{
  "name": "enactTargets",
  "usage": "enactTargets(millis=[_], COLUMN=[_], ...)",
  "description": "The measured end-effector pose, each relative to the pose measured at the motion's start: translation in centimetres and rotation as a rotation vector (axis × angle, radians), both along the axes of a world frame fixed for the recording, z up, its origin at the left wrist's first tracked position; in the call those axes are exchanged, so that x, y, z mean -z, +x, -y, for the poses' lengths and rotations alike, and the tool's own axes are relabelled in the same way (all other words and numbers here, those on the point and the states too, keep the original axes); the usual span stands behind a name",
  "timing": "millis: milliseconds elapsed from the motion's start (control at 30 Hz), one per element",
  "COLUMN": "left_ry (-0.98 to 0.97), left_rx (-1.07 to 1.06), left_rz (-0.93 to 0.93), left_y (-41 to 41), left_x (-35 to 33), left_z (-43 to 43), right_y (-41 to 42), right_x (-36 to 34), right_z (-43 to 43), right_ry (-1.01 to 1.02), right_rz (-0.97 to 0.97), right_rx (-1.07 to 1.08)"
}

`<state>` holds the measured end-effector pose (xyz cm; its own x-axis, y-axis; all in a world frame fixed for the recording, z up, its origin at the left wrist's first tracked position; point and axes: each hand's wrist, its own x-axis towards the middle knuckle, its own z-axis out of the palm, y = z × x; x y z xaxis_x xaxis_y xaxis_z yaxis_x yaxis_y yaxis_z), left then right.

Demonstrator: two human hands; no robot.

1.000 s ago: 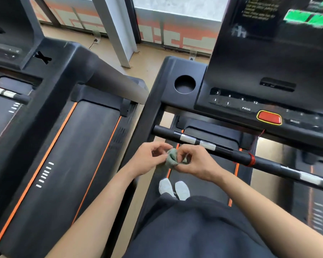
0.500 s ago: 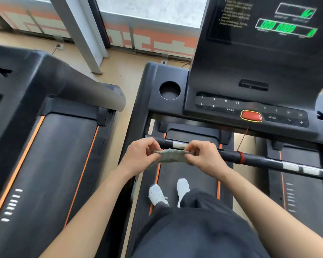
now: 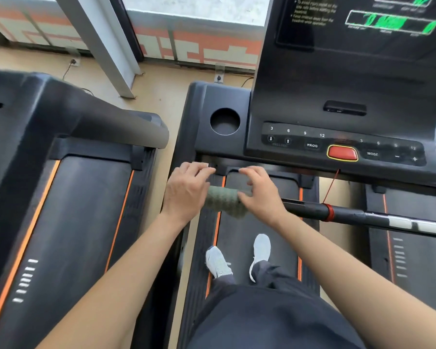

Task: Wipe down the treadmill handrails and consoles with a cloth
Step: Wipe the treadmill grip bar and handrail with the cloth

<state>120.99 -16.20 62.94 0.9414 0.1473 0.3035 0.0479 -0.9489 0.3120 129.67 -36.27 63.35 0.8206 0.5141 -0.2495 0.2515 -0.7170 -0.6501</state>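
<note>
A grey-green cloth (image 3: 223,197) lies draped over the left end of the black front handrail (image 3: 358,215) of the treadmill I stand on. My left hand (image 3: 186,190) covers the cloth's left end and my right hand (image 3: 259,195) holds its right end against the bar. The fingers of both hands stretch forward over the bar. Just beyond them sits the black console (image 3: 287,117) with its button strip and red stop button (image 3: 342,152). The rail under the cloth is hidden.
A round cup holder (image 3: 224,121) sits left of the buttons, with the lit screen (image 3: 363,21) above them. A red cord runs to a red ring (image 3: 328,212) on the rail. Another treadmill (image 3: 86,197) stands close on the left. My white shoes (image 3: 218,261) are on the belt.
The cloth was bunched between both hands, then stretched out, and now lies over the handrail's left end. Both hands have moved forward onto the bar, and the view has tilted toward the console.
</note>
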Motion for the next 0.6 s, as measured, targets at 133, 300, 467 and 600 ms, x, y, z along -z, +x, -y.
enactTargets(millis=[133,300,467,600], left_ry=[0.084,0.178,0.266,0.277], left_rx=[0.259,0.282,0.295,0.285], left_rz=[-0.151,-0.268,-0.384,-0.366], left_y=[-2.0,-0.8,-0.1,0.0], left_x=[1.4,2.1,1.7,2.0], left_z=[1.8,1.7,0.1,-0.2], right_y=[-1.8,-2.2,-1.5,-1.1], right_x=[1.3,3.0,2.6,2.8], right_z=[1.2,-0.1,-1.2,0.0], right_ry=[-0.004,-0.284,-0.347,-0.324], right_rz=[0.167,0.372,0.427,0.465], right_rx=[-0.169,-0.367,-0.44,-0.458])
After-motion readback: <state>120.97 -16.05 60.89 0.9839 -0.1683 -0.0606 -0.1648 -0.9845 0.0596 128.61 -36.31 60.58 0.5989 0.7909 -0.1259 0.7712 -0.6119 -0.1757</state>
